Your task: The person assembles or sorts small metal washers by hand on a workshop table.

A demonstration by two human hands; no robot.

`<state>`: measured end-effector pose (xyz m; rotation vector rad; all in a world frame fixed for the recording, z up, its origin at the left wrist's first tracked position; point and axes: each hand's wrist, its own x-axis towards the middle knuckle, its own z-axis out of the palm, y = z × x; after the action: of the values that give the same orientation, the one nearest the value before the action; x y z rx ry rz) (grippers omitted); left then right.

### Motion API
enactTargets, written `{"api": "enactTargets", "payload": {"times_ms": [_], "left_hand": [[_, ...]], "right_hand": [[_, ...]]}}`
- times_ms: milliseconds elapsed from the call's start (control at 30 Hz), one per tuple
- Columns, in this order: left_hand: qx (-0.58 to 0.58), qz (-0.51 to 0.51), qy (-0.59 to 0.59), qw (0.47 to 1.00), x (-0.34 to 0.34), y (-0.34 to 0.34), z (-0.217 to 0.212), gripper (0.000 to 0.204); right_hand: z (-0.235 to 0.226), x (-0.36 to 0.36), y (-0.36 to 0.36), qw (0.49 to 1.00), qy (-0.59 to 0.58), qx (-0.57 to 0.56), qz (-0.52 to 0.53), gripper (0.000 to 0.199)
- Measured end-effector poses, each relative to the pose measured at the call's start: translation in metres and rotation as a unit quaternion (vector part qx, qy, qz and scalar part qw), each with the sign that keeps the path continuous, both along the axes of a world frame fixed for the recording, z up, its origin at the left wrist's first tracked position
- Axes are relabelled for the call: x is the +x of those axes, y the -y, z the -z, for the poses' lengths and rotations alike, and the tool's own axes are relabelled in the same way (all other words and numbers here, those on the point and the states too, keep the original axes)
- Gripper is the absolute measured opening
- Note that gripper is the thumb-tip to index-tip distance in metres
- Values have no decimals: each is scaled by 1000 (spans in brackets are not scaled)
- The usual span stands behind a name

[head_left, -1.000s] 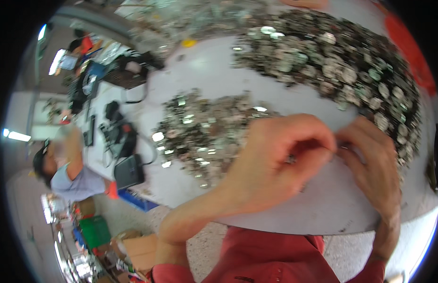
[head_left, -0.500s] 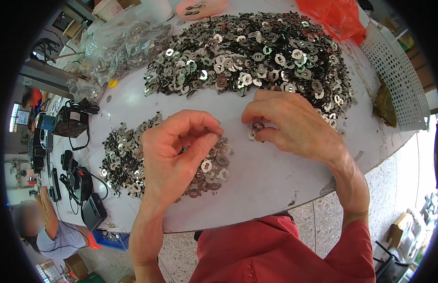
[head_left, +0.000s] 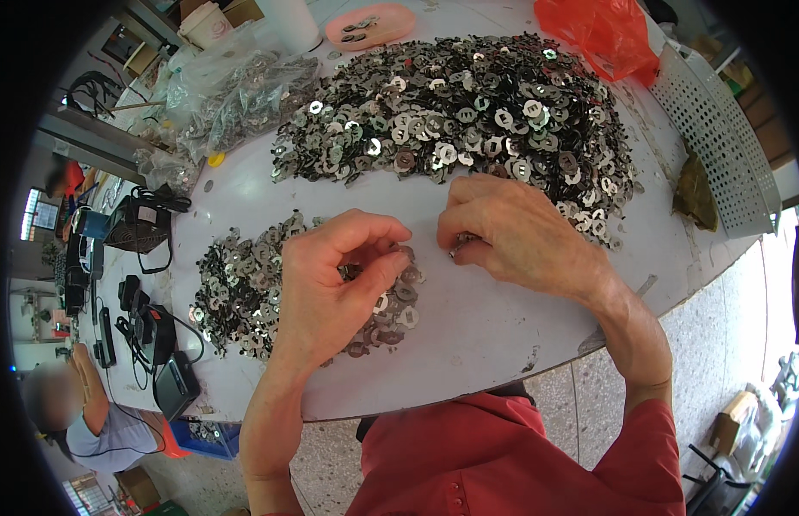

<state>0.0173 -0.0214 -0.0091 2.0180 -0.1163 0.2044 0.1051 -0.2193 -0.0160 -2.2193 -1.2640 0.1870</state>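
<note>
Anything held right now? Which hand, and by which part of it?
Right hand: at least one small metal piece, pinched between thumb and fingers; the exact part gripped is hidden. Left hand: cannot tell.

The camera rides on the wearer's head, the left one of a side-by-side pair, and from it I look steeply down past the red shirt point(head_left: 503, 456) onto the table point(head_left: 468, 344). It hangs close above the left hand point(head_left: 338, 284) and the right hand point(head_left: 522, 236), which sit mid-view, the forearms coming in from below. Its wide fisheye lens bows the table's front edge and leaves the corners black. Farther off it takes in the large pile of metal pieces point(head_left: 468, 112), the perforated basket point(head_left: 718, 142) at right, and another person point(head_left: 111, 426) at left.
</note>
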Motion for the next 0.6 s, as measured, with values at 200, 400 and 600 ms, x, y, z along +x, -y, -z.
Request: {"api": "enactTargets", "payload": {"times_ms": [200, 400, 600], "left_hand": [[114, 15, 30, 993, 0, -1, -6, 19], [172, 32, 39, 984, -1, -6, -10, 14], [207, 18, 79, 975, -1, -8, -8, 16]], "right_hand": [[3, 0, 0, 1000, 21, 0, -13, 7], [-5, 5, -4, 983, -155, 97, -24, 9], [-8, 6, -6, 969, -230, 82, 42, 13]]}}
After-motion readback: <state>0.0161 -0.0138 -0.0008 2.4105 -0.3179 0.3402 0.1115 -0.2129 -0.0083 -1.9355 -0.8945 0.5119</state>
